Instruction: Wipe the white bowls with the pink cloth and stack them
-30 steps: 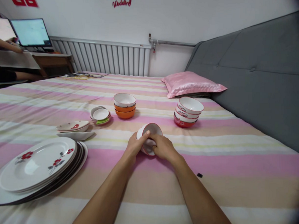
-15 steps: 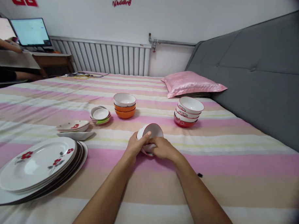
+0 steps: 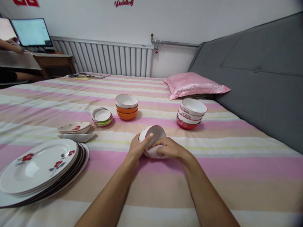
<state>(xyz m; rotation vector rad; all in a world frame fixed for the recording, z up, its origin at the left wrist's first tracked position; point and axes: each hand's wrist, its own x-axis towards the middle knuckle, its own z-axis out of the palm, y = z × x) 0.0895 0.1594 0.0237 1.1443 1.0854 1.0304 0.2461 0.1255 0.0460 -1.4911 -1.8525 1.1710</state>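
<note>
Bowl (image 3: 158, 134), white with a red rim, is held tilted just above or on the striped bedspread (image 3: 163, 190), its opening turned toward the viewer; whether it is touching the cloth cannot be told. Its left side is gripped by the left hand (image 3: 137, 147), the thumb being laid over the rim. The right hand (image 3: 172, 149) is bent at the bowl's lower right, fingers curled against a pale shape (image 3: 153, 153); whether a second bowl or a wipe is being pinched there cannot be told.

Behind, two orange bowls (image 3: 127, 115) are nested, with a white bowl (image 3: 127, 101) set on top. To the right, white bowls (image 3: 192, 108) are stacked in a red bowl (image 3: 186, 124). Small dishes (image 3: 103, 115) are piled at the left, a green edge (image 3: 104, 122) being seen among them. Nearer, oval dishes (image 3: 75, 126) are stacked beside plates (image 3: 39, 166), the top one marked with red flowers.

Compared with half a second ago, the right hand and forearm (image 3: 204, 191) are shifted rightward, more of the pale shape is exposed, and a small black item is no longer seen. The stacks are left unchanged.
</note>
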